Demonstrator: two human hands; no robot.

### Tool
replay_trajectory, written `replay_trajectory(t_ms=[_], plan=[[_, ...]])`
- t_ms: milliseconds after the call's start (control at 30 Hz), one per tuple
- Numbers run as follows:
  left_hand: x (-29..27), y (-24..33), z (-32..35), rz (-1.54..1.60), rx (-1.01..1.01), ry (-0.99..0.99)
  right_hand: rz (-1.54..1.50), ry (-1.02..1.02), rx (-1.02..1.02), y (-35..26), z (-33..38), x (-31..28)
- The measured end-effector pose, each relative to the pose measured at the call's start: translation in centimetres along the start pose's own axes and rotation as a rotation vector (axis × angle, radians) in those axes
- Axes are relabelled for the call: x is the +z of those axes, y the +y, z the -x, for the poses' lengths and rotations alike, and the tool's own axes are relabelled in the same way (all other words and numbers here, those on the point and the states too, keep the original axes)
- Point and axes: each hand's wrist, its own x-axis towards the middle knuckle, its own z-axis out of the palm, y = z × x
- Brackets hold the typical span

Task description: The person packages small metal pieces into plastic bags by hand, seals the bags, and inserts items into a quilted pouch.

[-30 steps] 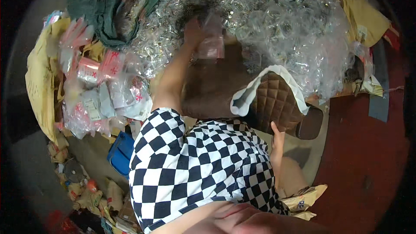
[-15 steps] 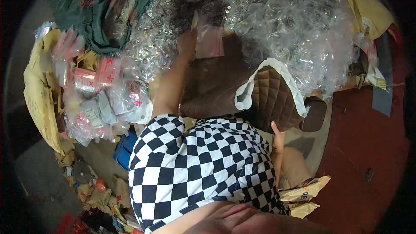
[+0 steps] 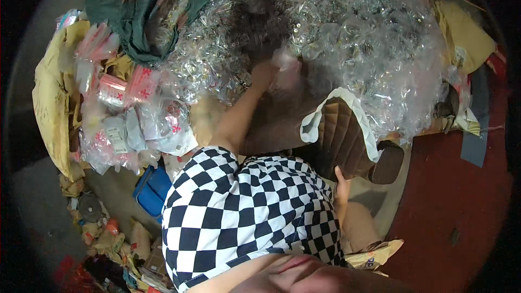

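Note:
My left hand (image 3: 264, 75) is closed around the edge of a small clear plastic bag (image 3: 287, 70) with a pinkish tint, partly smeared by motion. Just beyond it, at the near side of a large shiny heap, lies a dark, fuzzy-looking patch (image 3: 260, 19), too blurred to make out. Across my lap spreads brown cloth with a quilted part (image 3: 337, 127) edged by a loose white band (image 3: 351, 97). My right hand (image 3: 342, 185) is at the near right edge of the quilted part, thumb pointing up; its other fingers are hidden.
A broad heap of clear plastic bags (image 3: 374, 49) covers the far side. Filled bags with red marks (image 3: 114, 89), a yellow paper sack (image 3: 51, 97) and dark green cloth (image 3: 135, 27) lie left. A blue plastic container (image 3: 153, 191) stands near my left side. Red flooring (image 3: 445, 201) is right.
My left hand has come nearer and to the right with the small plastic bag. My right hand stays by the quilted cloth, and the whole view has shifted slightly.

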Motion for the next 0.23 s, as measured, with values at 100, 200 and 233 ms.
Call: replay_trajectory(t_ms=[100, 200, 233], plan=[[-0.9, -1.1, -0.8, -0.245, 0.249, 0.013, 0.029, 0.037, -0.066, 0.2, 0.7, 0.9], [-3.3, 3.8, -5.5, 0.34, -0.131, -0.1, 0.021, 0.218, -0.072, 0.2, 1.7, 0.4], [-7.4, 0.6, -10.7, 0.255, -0.233, -0.316, 0.027, 0.176, -0.071, -0.3, 1.7, 1.2]])
